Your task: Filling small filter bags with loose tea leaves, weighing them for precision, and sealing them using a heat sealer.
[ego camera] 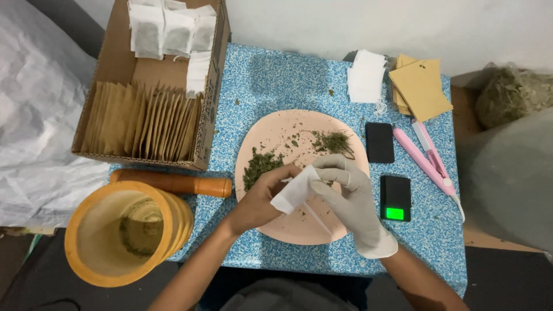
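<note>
Both hands meet over the near half of a round, matte peach plate point(271, 129) that sits on a table point(438, 230) with a blue-and-white speckled top. The bare left hand point(259, 198) pinches one edge of a small white filter-paper tea bag point(295, 194), fingers curled closed on it. The right hand point(351, 196), in a thin pale-grey glove, holds the opposite edge, its fingers bent round the soft, slightly crumpled paper. The bag hangs just above the plate.

On the plate lie two loose heaps of dried green herb point(260, 164), crumbly and flaky, with scattered specks between them.

To the right of the plate lie a flat black rectangular lid point(379, 142), a small black pocket scale point(395, 198) with a lit green display, and a slim pink heat sealer point(429, 161). Beyond them sit a stack of empty white bags point(366, 76) and a pile of square kraft-paper envelopes point(421, 87).

To the left, a cardboard box point(118, 55) holds upright kraft envelopes and filled white bags. Beside it lie a smooth wooden pestle point(173, 182) and a deep wooden mortar point(124, 233) with green residue inside.
</note>
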